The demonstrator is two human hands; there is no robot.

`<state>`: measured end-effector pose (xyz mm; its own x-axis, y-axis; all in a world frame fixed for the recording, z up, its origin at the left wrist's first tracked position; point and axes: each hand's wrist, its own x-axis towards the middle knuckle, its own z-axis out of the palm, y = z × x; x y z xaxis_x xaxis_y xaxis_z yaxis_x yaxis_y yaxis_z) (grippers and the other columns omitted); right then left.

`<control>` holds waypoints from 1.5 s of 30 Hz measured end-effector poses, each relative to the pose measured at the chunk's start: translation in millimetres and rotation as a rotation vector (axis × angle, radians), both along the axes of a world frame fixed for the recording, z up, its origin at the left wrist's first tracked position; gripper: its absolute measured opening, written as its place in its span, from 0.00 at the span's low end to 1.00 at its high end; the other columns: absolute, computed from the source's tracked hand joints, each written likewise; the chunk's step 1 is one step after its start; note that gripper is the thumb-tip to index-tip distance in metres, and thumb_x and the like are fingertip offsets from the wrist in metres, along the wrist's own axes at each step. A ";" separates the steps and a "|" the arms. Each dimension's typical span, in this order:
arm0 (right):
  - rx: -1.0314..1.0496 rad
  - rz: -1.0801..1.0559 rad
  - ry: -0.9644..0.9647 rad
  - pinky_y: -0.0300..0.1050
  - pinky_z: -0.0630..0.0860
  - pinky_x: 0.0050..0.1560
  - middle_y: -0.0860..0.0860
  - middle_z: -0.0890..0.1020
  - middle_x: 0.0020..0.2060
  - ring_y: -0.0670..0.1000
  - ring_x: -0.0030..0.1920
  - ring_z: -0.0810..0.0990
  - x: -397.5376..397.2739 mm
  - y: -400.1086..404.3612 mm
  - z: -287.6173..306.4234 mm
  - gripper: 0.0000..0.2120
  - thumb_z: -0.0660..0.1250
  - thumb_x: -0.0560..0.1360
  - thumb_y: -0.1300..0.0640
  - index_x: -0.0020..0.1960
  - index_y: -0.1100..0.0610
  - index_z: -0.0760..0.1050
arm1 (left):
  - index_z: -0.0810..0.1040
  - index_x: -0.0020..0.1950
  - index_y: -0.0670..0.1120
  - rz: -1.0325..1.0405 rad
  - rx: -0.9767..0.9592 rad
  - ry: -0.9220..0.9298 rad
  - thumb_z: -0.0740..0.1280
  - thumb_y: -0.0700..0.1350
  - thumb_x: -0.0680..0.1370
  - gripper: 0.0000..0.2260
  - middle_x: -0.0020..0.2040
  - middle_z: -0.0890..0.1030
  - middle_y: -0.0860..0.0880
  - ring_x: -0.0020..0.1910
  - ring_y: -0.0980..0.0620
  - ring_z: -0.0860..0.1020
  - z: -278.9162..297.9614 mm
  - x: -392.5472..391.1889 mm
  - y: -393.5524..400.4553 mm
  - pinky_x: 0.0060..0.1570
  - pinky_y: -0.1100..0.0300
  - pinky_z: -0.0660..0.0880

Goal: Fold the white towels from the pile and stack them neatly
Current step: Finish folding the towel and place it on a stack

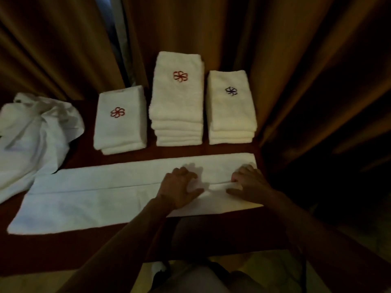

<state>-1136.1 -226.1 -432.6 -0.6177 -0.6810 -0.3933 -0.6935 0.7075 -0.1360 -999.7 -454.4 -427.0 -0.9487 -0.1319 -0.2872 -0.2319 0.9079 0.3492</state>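
- Towel (101, 197) lies as a long strip across the lower centre; your left hand (179, 189) and right hand (247, 185) press its right end, fingers slightly bent.
- Smooth the seam flat before you fold.

loose towel pile (31, 132): cut off at left edge | left hand (179, 187): fingertips hidden, grip unclear

The room is dim. The white towels (135, 193) look brightest. The corners go very dark. The picture is soft and blurry, and straight lines bend near the edges.
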 end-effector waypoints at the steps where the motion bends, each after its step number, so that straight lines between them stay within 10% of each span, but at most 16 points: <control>1: 0.020 0.010 0.009 0.51 0.62 0.63 0.48 0.71 0.60 0.52 0.66 0.63 -3.7 9.1 0.7 0.19 0.62 0.76 0.36 0.59 0.48 0.72 | 0.74 0.67 0.52 -0.036 -0.046 -0.042 0.61 0.69 0.74 0.29 0.66 0.73 0.47 0.65 0.46 0.70 -2.8 -8.8 11.5 0.62 0.51 0.68; 9: -0.378 -0.240 -0.126 0.47 0.71 0.50 0.51 0.77 0.50 0.54 0.53 0.76 -26.6 44.0 -3.3 0.08 0.65 0.79 0.51 0.53 0.56 0.73 | 0.75 0.53 0.51 0.044 0.008 -0.178 0.68 0.62 0.75 0.17 0.55 0.73 0.49 0.55 0.49 0.72 -12.7 -39.8 14.3 0.53 0.53 0.72; 16: -0.441 -0.423 -0.017 0.48 0.70 0.59 0.52 0.79 0.56 0.54 0.58 0.77 -42.9 16.2 -9.2 0.11 0.62 0.81 0.50 0.59 0.55 0.72 | 0.70 0.48 0.47 0.153 0.111 -0.237 0.62 0.52 0.82 0.10 0.40 0.74 0.52 0.39 0.52 0.74 -9.7 -66.7 1.4 0.34 0.61 0.67; 26: -0.527 -0.771 0.092 0.49 0.75 0.53 0.53 0.81 0.51 0.54 0.53 0.80 -43.5 -5.5 -32.2 0.11 0.61 0.82 0.49 0.56 0.56 0.74 | 0.74 0.51 0.46 0.226 0.138 -0.156 0.62 0.53 0.82 0.11 0.43 0.77 0.49 0.43 0.49 0.77 -21.5 -81.0 -10.9 0.44 0.52 0.74; 37: -0.309 -0.446 0.452 0.57 0.74 0.57 0.58 0.79 0.56 0.61 0.56 0.77 -22.9 -34.8 -33.7 0.18 0.66 0.75 0.50 0.61 0.57 0.75 | 0.73 0.69 0.52 0.054 -0.026 -0.098 0.62 0.63 0.79 0.23 0.65 0.78 0.51 0.62 0.50 0.76 -23.0 -57.9 -24.3 0.58 0.54 0.73; 45: -0.410 0.039 0.141 0.52 0.74 0.45 0.54 0.76 0.48 0.56 0.48 0.74 -13.1 -74.7 -42.9 0.22 0.61 0.71 0.37 0.51 0.55 0.76 | 0.76 0.65 0.49 -0.042 0.100 -0.162 0.66 0.60 0.78 0.21 0.58 0.80 0.49 0.57 0.48 0.78 -27.0 -60.2 -37.6 0.54 0.55 0.73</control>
